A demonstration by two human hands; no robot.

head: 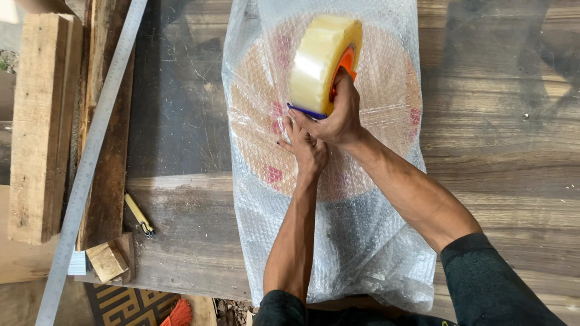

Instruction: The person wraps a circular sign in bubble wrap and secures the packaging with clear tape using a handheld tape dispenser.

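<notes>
1. Underneath everything, a wooden table [495,121] carries the work.
2. Next, a bubble-wrapped round disc [386,78] lies flat at the table's middle, the wrap's loose end trailing toward the person.
3. Then a large roll of clear tape [317,60] stands on edge on the disc; the right hand [338,118] has its fingers curled tight around the roll's orange core.
4. Smallest, the left hand [305,148] lies flat, fingers pressed together on the wrap beside the roll.
5. Judging by this, taping the wrap is underway; laying more tape calls for steady pressure.
</notes>
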